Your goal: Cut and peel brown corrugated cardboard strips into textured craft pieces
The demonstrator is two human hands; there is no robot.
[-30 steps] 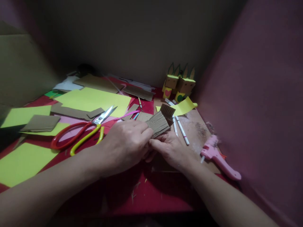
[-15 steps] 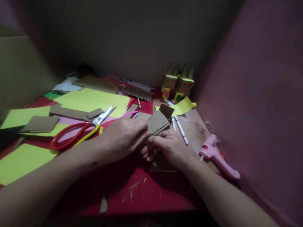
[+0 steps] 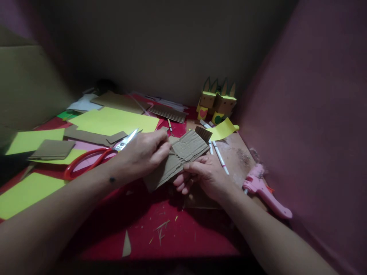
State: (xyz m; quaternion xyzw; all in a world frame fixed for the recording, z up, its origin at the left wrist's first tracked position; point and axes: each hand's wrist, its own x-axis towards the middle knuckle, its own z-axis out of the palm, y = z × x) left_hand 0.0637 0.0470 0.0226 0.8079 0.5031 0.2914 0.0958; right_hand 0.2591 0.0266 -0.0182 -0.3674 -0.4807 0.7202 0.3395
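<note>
Over the table's front middle I hold a bent piece of corrugated cardboard (image 3: 187, 147), creased across, with torn ridges on its face. My right hand (image 3: 205, 175) pinches its lower right edge, thumb on top and fingers curled beneath. At its upper left edge is my left hand (image 3: 147, 151), closed, with thumb and forefinger pressed together; the exact grip is partly hidden. A darker ribbed flap (image 3: 203, 133) sticks up at the cardboard's far end. Scissors (image 3: 90, 158) with red handles lie partly behind my left wrist.
A pink glue gun (image 3: 265, 191) rests at the right by the wall. Two cardboard figures (image 3: 216, 101) with pointed ears stand at the back. Yellow sheets (image 3: 114, 120), cardboard scraps (image 3: 53, 149) and white markers (image 3: 220, 158) cover the red table (image 3: 172, 244).
My left hand has shifted left and up along the cardboard, uncovering its creased middle and lower left part. The right hand keeps its pinch in nearly the same place.
</note>
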